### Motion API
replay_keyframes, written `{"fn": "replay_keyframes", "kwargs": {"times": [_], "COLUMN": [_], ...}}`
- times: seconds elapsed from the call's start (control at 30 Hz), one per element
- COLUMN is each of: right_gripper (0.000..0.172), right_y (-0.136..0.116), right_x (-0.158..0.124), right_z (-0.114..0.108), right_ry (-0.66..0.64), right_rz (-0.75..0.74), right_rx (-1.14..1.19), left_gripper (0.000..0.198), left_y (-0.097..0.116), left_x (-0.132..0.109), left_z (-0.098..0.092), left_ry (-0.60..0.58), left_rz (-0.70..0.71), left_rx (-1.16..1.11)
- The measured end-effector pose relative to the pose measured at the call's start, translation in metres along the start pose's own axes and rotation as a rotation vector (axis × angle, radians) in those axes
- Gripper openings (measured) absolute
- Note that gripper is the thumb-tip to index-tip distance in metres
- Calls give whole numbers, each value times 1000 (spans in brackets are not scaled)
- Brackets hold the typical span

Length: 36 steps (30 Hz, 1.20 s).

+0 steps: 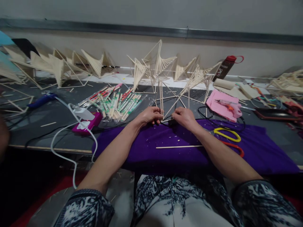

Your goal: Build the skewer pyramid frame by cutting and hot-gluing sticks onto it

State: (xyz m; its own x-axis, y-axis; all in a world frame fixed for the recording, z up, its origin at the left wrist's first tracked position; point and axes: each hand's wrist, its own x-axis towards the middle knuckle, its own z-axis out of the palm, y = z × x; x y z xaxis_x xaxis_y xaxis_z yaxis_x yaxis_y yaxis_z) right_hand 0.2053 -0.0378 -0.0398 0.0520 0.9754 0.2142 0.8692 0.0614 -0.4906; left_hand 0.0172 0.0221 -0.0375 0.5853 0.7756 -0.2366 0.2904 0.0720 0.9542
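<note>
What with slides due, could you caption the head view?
Left hand at a stick frame, right hand holding dark tool.

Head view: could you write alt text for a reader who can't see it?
A person's left hand is at the foot of a stick frame, and the right hand holds a dark tool there, at the far edge of a purple cloth. More frames stand behind; wrapped sticks lie to the left, scissors to the right.

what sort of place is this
Probably a craft or model-making workshop, perhaps a student studio: angular stick structures line the back of a dark worktable, with a pile of thin sticks in printed wrappers and scissors at hand.
</note>
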Motion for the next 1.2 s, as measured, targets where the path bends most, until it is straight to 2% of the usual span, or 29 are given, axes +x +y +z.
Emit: {"fn": "replay_keyframes", "kwargs": {"times": [0.1, 0.2, 0.33, 0.47, 0.57, 0.67, 0.73, 0.8, 0.87, 0.97, 1.03, 1.1, 1.2], "right_gripper": [20, 32, 32, 26, 20, 17, 20, 22, 22, 21, 21, 20, 24], "right_y": [0, -3, -8, -10, -8, -5, -2, -1, -1, -4, -8, -14, -22], "right_x": [2, 4, 8, 8, 6, 3, 1, 1, 0, -3, -7, -8, 1], "right_z": [2, 5, 8, 9, 7, 2, -2, -5, -6, -12, -24, -45, -88], "right_ry": [26, -16, -28, -73, -79, -72, -78, -78, -66, -76, -100, -94, 32], "right_rz": [91, 197, 191, 201, 179, 118, 78, 40, 13, -9, -49, -127, -206], "right_rx": [353, 739, 875, 854, 747, 603, 526, 453, 399, 432, 513, 551, 404], "left_gripper": [27, 25, 23, 28, 31, 34, 32, 29, 30, 30, 29, 28, 21], "left_y": [3, 5, 6, 7, 9, 18, 29, 45, 62, 84, 90, 90, 79], "left_x": [-2, -3, -3, -4, -8, -11, -9, -2, 8, 27, 38, 47, 58], "left_z": [1, 0, 0, 0, -6, -20, -30, -38, -39, -34, -30, -29, -35], "left_ry": [-4, -5, -11, -19, 14, 232, 432, 568, 604, 572, 560, 566, 590], "left_rz": [-4, -10, 1, -7, -20, 29, 154, 309, 391, 404, 382, 365, 391], "left_rx": [-2, 12, 34, 46, 27, 20, 40, 59, 56, 17, 7, 3, -31]}}
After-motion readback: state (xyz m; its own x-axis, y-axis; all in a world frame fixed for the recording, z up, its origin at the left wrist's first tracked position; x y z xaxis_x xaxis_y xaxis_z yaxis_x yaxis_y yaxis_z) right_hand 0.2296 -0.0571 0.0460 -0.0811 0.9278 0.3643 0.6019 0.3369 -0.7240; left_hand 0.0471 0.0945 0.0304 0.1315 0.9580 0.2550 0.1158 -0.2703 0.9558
